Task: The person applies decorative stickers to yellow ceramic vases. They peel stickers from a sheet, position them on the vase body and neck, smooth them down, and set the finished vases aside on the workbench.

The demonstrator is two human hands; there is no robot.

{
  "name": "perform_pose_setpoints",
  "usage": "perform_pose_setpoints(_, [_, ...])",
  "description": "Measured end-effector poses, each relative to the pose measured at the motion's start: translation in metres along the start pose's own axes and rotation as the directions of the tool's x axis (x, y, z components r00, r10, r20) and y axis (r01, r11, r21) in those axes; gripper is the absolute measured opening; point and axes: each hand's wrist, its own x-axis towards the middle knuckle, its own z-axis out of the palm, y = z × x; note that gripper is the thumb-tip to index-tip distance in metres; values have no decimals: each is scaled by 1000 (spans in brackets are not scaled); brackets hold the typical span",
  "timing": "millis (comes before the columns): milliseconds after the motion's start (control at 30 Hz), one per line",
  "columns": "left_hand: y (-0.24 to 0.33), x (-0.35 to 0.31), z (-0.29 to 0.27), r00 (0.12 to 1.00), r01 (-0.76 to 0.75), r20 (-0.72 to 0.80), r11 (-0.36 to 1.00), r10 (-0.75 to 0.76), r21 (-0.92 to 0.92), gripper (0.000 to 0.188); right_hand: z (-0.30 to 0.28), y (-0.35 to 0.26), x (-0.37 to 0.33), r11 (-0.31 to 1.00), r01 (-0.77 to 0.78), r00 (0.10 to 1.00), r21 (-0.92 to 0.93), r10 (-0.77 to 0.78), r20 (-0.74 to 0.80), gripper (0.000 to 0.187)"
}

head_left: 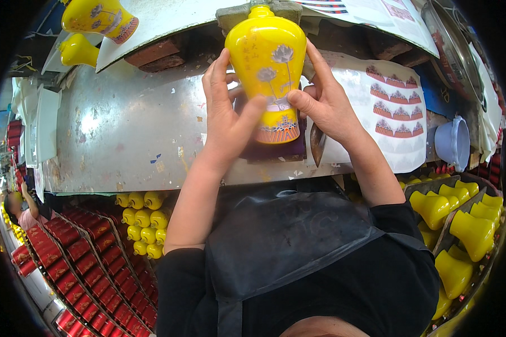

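Between my two hands is a glossy yellow bottle [267, 56] with a narrow neck, lotus decorations on its body and a patterned band at its base. My left hand [226, 106] presses its left side, thumb on the lower front. On the other side my right hand [327, 104] grips it, thumb over the pale band near the base. The neck reaches a grey padded block [230, 17] at the far edge. Close by my right hand lies a dark, curved, pointed piece [317, 145]; its kind is unclear. A sheet of patterned decals [400, 112] lies to the right.
A worn metal worktop [129, 129] spans the front. At the far left are a decorated yellow bottle [104, 19] and a plain one [80, 49]. A lilac bucket [453, 143] is at right. Racks hold yellow bottles [472, 233] and red ones [90, 261]. Another person [28, 213] is far left.
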Motion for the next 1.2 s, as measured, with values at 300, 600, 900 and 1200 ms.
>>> perform_pose_setpoints(300, [1,0,-1,1000,16,5,1000,-16,-23,88,0,-2,-1,1000,3,1000,2,-3,1,98])
perform_pose_setpoints(600, [0,0,-2,1000,19,10,1000,-19,-12,90,0,2,-2,999,52,999,4,-52,10,91])
perform_pose_setpoints(900, [15,0,6,999,53,-4,988,-53,143,110,-49,0,11,689,-260,906,677,416,-75,34])
perform_pose_setpoints(1200, [19,-1,10,996,76,-57,987,-69,140,112,-18,-62,27,472,695,663,-543,-714,227,33])
